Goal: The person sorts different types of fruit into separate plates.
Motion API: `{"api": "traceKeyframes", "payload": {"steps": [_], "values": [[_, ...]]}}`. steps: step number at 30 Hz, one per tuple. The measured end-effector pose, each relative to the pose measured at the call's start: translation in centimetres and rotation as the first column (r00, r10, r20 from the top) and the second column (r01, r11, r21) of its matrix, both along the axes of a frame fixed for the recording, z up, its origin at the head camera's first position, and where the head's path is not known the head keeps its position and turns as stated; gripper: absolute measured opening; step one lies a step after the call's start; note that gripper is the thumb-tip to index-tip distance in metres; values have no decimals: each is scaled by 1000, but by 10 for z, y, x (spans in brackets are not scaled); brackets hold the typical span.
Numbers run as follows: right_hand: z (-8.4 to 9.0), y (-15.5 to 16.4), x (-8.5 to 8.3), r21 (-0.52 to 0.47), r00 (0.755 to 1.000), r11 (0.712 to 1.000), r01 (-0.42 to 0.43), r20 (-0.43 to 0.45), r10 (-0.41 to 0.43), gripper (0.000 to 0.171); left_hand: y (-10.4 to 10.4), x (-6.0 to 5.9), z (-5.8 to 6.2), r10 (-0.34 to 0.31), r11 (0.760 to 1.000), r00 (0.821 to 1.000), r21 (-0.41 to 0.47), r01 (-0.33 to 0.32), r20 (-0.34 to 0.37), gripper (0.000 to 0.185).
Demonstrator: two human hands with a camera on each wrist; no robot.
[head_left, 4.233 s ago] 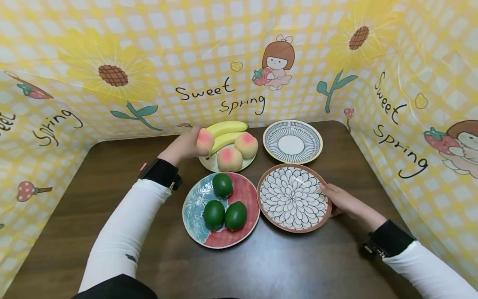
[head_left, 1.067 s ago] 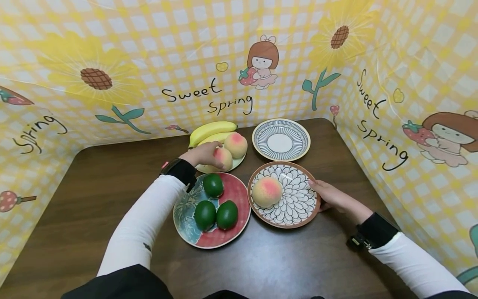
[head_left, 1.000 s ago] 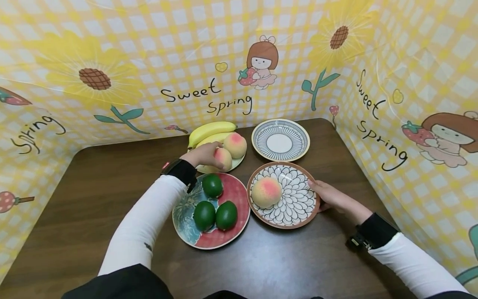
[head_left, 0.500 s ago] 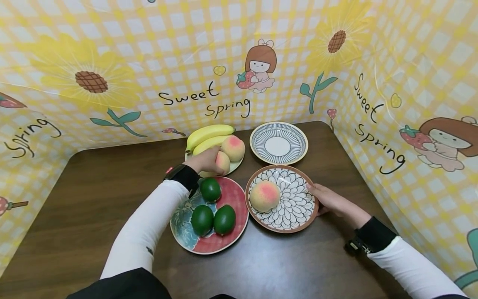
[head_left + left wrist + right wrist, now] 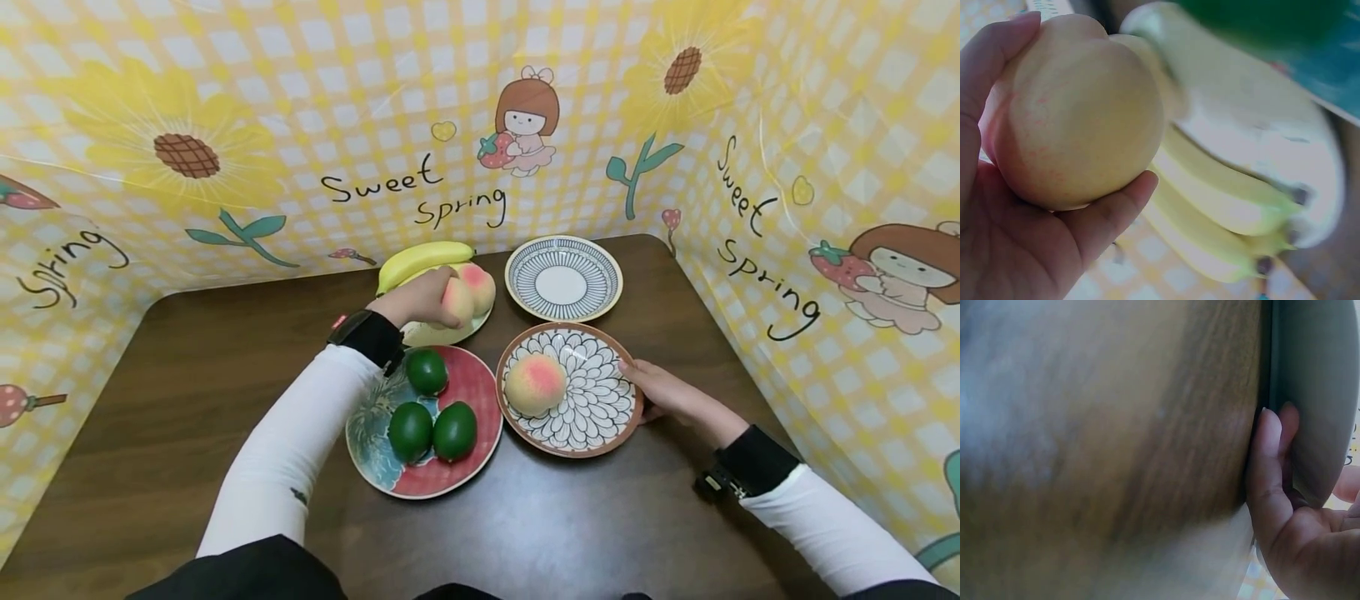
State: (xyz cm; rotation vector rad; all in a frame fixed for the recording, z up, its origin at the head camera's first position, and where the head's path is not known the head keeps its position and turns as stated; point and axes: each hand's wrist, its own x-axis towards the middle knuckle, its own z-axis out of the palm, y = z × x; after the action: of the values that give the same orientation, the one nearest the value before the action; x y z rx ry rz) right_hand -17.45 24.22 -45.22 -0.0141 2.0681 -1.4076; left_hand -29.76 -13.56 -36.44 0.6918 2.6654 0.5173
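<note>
My left hand [image 5: 420, 298] grips a peach [image 5: 1079, 112], thumb on one side and fingers on the other, raised over the small pale plate [image 5: 442, 335] at the back. Behind that peach, another peach [image 5: 477, 288] stays on the plate beside the bananas [image 5: 423, 260]. My right hand [image 5: 663, 390] pinches the rim of the brown-edged petal-patterned plate [image 5: 592, 417], with the thumb on top and fingers underneath, as the right wrist view shows. One peach [image 5: 536, 385] sits at the left of this plate.
A blue-and-red plate [image 5: 450, 477] bearing green avocado-like fruits [image 5: 411, 432] touches or nearly touches the petal plate's left side. Behind the petal plate stands a striped plate [image 5: 561, 286]. A checked cloth backdrop [image 5: 360, 100] closes off the table's back and right.
Over the last seconds a first peach was set on the petal plate. My left hand went back, took hold of a second peach and has just lifted it. The right hand keeps its grip.
</note>
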Motion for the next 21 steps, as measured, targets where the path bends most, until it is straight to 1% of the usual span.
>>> {"api": "traceKeyframes", "payload": {"steps": [4, 6, 11, 13, 15, 17, 21], "values": [[1, 1, -3, 5, 1000, 1000, -6, 8, 6, 63, 23, 3, 10, -63, 995, 998, 73, 65, -33, 76], [1, 1, -3, 6, 1000, 1000, -9, 6, 9, 63, 37, 7, 13, -88, 992, 995, 91, 91, -44, 75], [0, 2, -2, -13, 1000, 1000, -8, 6, 8, 63, 74, 23, 25, -124, 989, 989, 68, 130, -83, 80], [-1, 2, -2, -17, 1000, 1000, -4, 8, 4, 64, 89, 32, 29, -156, 983, 985, 84, 162, -79, 81], [-1, 3, -2, -10, 1000, 1000, -5, 2, 5, 66, 105, 42, 33, -204, 972, 976, 103, 211, -71, 80], [-2, 3, -3, 3, 1000, 1000, -10, -8, 10, 68, 119, 52, 35, -259, 959, 963, 95, 266, -73, 80], [-3, 4, -4, -2, 999, 1000, -22, -23, 22, 76, 142, 70, 33, -371, 925, 923, 51, 377, -99, 81]]}}
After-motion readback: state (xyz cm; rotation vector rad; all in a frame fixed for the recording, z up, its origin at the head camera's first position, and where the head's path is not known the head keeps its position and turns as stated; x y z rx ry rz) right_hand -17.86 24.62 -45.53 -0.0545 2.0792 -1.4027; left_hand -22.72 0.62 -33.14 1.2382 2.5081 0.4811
